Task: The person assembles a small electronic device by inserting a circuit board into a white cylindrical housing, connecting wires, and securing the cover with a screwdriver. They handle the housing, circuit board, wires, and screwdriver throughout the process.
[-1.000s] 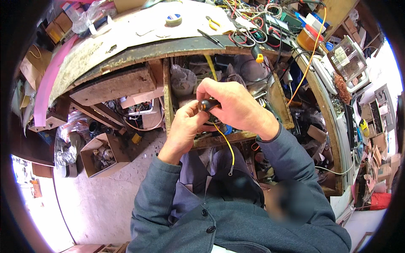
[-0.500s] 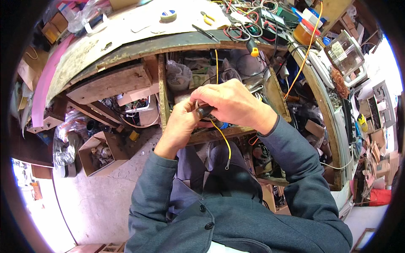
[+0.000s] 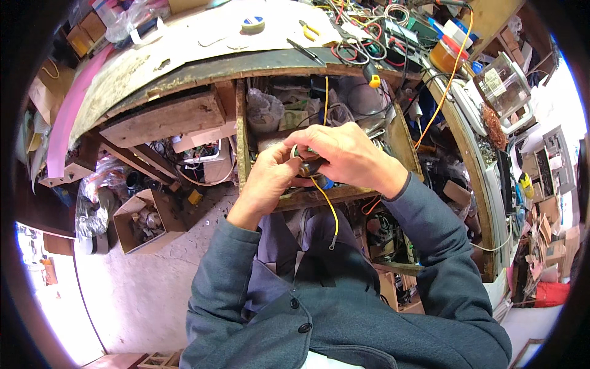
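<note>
Both hands meet over an open wooden drawer (image 3: 243, 144), closed around a small dark rounded piece (image 3: 312, 166) with a pale curved edge; its kind is mostly hidden by the fingers. My left hand (image 3: 268, 181) pinches it from the left. My right hand (image 3: 347, 154) curls over it from the right, fingertips touching near the left thumb. A yellow wire (image 3: 330, 208) comes down over the drawer, passes behind the hands and hangs out below them above my lap. Its lower end carries a grey ring terminal (image 3: 332, 246).
On the bench top (image 3: 184, 55) lie a tape roll (image 3: 252, 24), yellow-handled pliers (image 3: 309, 29), a black pen-like tool (image 3: 305, 51) and tangled wires. Scissors (image 3: 369, 61) overhang the edge. An orange cord (image 3: 445, 92) runs down at right. A cardboard box (image 3: 136, 229) stands on the floor.
The hands stay together and have shifted slightly right in the picture. The held piece has turned, and a pale curved edge shows more between the fingers. The wire end hangs about where it was.
</note>
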The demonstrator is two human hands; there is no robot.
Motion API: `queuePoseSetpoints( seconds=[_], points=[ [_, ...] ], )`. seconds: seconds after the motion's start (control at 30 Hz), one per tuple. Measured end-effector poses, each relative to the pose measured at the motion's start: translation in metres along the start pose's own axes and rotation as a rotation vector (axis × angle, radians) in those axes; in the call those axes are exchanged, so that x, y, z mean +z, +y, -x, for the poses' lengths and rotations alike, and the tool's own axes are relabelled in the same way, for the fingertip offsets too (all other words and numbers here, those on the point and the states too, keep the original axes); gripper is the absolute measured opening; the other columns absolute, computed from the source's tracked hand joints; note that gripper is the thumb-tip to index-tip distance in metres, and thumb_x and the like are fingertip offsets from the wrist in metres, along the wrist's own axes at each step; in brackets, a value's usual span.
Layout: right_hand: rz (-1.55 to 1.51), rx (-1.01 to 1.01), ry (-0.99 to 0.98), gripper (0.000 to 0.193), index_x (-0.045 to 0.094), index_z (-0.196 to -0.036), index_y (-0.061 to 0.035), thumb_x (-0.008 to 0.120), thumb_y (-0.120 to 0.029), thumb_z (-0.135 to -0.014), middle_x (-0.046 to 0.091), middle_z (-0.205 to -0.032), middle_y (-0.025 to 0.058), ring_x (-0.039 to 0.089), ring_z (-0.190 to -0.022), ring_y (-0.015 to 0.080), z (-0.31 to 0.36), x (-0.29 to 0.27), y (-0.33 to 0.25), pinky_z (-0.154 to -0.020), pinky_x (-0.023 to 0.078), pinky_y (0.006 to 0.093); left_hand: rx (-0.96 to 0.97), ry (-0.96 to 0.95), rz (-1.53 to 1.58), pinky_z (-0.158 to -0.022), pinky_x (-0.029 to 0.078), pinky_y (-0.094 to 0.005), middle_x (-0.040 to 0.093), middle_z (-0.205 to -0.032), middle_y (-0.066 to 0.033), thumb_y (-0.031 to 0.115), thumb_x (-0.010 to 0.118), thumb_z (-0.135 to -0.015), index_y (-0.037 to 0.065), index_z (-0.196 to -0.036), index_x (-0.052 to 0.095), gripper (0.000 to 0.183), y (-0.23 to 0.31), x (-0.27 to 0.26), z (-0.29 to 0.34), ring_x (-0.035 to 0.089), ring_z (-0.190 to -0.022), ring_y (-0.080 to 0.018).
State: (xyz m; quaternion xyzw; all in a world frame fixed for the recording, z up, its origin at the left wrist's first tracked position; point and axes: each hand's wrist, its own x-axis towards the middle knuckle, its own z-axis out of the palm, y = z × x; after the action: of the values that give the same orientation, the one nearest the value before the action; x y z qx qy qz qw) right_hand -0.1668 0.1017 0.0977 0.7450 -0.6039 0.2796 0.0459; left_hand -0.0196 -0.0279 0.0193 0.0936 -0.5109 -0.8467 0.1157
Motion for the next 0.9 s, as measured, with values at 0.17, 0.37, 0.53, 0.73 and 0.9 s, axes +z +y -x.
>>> queuePoseSetpoints(
  seconds=[0.17,0.37,0.53,0.73,0.9],
  points=[
    [0.069,-0.027,-0.014,0.033,0.069,-0.11,-0.0094,0.077,-0.006,-0.078,0.07,-0.094,0.008,0.074,-0.078,0.0312,0.002,-0.003,0.0,-0.062,0.059,0.0412,-0.049,-0.014,0.004,-0.087,0.068,-0.0373,0.073,-0.121,-0.007,0.015,0.067,-0.105,0.0,-0.134,0.067,0.032,0.002,-0.003,0.001,0.074,-0.106,-0.0182],
    [0.143,-0.043,-0.033,0.019,0.07,-0.098,-0.0101,0.075,-0.009,-0.08,0.068,-0.089,0.0066,0.072,-0.073,0.0296,0.002,-0.006,-0.004,-0.058,0.057,0.0416,-0.04,-0.001,0.001,-0.087,0.068,-0.037,0.072,-0.122,-0.0086,0.019,0.071,-0.103,0.0,-0.135,0.067,0.037,0.001,-0.002,0.001,0.074,-0.106,-0.0188],
    [0.18,-0.049,-0.06,0.013,0.067,-0.094,-0.0089,0.072,-0.008,-0.081,0.066,-0.087,0.0075,0.072,-0.072,0.0303,0.0,-0.007,-0.005,-0.057,0.057,0.0424,-0.023,-0.009,0.005,-0.087,0.067,-0.0355,0.071,-0.124,-0.0083,0.02,0.072,-0.103,0.0,-0.135,0.066,0.038,-0.001,-0.001,0.001,0.074,-0.105,-0.0187],
    [0.223,0.013,-0.12,0.017,0.066,-0.095,-0.0079,0.075,-0.008,-0.08,0.064,-0.088,0.009,0.071,-0.075,0.032,-0.002,-0.011,-0.007,-0.062,0.058,0.0438,-0.037,-0.013,-0.008,-0.089,0.067,-0.0354,0.069,-0.126,-0.0074,0.014,0.067,-0.103,0.0,-0.139,0.064,0.038,0.0,-0.004,0.002,0.072,-0.108,-0.0169],
    [-0.025,0.164,0.035,0.026,0.068,-0.103,-0.0075,0.078,-0.004,-0.079,0.067,-0.096,0.0114,0.072,-0.084,0.0339,0.007,-0.007,-0.002,-0.072,0.059,0.0437,0.011,-0.007,-0.051,-0.091,0.067,-0.0392,0.068,-0.127,-0.0076,0.008,0.06,-0.103,-0.001,-0.14,0.063,0.038,0.003,0.003,0.004,0.069,-0.112,-0.0176]
  ],
)
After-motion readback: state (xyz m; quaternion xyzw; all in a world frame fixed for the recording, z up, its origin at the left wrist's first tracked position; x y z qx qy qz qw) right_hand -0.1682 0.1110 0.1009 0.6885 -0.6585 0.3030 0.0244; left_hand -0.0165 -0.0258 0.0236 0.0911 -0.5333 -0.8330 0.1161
